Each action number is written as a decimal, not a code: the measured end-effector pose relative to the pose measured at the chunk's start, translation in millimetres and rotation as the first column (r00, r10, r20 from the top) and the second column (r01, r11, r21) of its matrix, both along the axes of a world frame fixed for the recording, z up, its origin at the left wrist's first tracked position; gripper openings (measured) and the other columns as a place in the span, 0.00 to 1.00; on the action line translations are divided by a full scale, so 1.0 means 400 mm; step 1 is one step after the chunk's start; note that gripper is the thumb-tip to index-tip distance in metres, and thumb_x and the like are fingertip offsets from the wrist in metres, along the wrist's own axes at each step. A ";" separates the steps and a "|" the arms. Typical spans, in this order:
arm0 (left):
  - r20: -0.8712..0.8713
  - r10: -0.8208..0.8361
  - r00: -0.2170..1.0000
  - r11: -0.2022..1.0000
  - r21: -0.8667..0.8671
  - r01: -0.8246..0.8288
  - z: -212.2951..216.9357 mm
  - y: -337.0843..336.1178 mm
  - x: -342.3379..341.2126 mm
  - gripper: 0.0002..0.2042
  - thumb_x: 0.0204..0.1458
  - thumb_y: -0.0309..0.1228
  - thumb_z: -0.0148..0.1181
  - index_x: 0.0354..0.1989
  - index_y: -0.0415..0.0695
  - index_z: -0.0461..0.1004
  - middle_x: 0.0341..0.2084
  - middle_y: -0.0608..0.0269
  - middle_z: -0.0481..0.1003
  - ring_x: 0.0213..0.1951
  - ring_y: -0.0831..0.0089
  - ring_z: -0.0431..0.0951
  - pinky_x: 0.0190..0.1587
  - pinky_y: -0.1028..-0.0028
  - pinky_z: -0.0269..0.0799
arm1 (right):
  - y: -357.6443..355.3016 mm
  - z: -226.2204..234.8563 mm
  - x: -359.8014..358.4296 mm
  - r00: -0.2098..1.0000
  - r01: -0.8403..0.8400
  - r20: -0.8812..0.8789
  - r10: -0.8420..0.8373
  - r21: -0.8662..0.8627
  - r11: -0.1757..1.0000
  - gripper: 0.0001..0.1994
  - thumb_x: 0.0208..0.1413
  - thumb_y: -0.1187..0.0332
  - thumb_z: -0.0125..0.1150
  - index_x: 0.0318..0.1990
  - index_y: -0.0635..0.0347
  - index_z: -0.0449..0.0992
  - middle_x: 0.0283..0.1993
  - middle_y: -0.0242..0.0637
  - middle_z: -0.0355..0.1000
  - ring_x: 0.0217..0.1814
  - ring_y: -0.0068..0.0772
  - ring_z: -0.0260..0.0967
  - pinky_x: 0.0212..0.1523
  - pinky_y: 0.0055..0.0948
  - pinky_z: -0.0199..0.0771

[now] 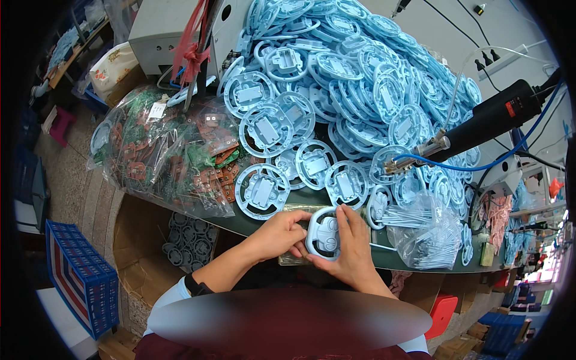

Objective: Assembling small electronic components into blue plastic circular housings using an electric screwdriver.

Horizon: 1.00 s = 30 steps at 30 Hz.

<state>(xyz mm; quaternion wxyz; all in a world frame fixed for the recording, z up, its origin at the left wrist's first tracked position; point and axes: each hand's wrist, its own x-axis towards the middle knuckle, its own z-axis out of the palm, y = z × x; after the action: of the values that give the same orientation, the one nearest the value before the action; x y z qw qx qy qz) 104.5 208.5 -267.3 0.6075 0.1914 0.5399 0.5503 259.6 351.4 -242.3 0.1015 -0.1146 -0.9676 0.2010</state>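
Above the near edge of the table, a light blue plastic toy steering wheel [324, 235] is held between my two hands. My left hand [281, 235] is closed at its left rim, thumb and fingers bent together. My right hand [355, 249] grips the right side, with its fingers along the rim. Just beyond lie several loose light blue wheel parts [262, 191], their inner sides up. One more wheel part [378, 207] leans beside my right hand. A thin light blue rod [382, 247] sticks out past my right hand.
A large heap of light blue wheel parts [354, 84] covers the back. Clear plastic bags hold brown circuit boards [137, 170] at left and thin light blue rods [429, 243] at right. A black electric screwdriver [492, 117] hangs at right. A cardboard box [135, 240] stands below left.
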 end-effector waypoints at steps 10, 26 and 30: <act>-0.018 0.005 1.000 1.000 -0.024 -0.005 -0.001 0.001 0.000 0.22 0.59 0.25 0.49 0.63 0.34 0.64 0.33 0.57 0.79 0.30 0.75 0.82 0.34 0.78 0.79 | -0.003 0.003 0.006 0.999 0.006 -0.042 -0.007 -0.033 0.999 0.52 0.31 0.56 0.81 0.65 0.70 0.58 0.64 0.55 0.56 0.63 0.58 0.58 0.62 0.50 0.59; -0.064 0.005 0.998 1.000 -0.016 -0.006 -0.001 0.003 0.005 0.20 0.60 0.24 0.48 0.61 0.32 0.65 0.31 0.60 0.79 0.29 0.77 0.81 0.34 0.78 0.79 | -0.011 -0.005 0.010 0.999 0.022 -0.037 -0.023 -0.028 0.999 0.52 0.32 0.55 0.80 0.64 0.71 0.58 0.64 0.55 0.57 0.64 0.58 0.57 0.63 0.51 0.57; -0.052 0.014 0.999 1.000 -0.020 -0.015 0.001 0.003 0.006 0.20 0.59 0.23 0.47 0.61 0.32 0.66 0.30 0.61 0.79 0.29 0.77 0.81 0.33 0.78 0.79 | -0.010 -0.006 0.010 0.999 0.017 -0.039 -0.018 -0.008 1.000 0.52 0.31 0.55 0.80 0.64 0.71 0.58 0.64 0.56 0.56 0.64 0.59 0.57 0.63 0.51 0.56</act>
<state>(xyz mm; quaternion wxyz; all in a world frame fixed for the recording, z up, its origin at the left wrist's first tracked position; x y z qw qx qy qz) 106.9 209.7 -267.1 0.5910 0.1955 0.5625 0.5441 263.6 347.5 -244.7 0.1218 -0.1195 -0.9636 0.2058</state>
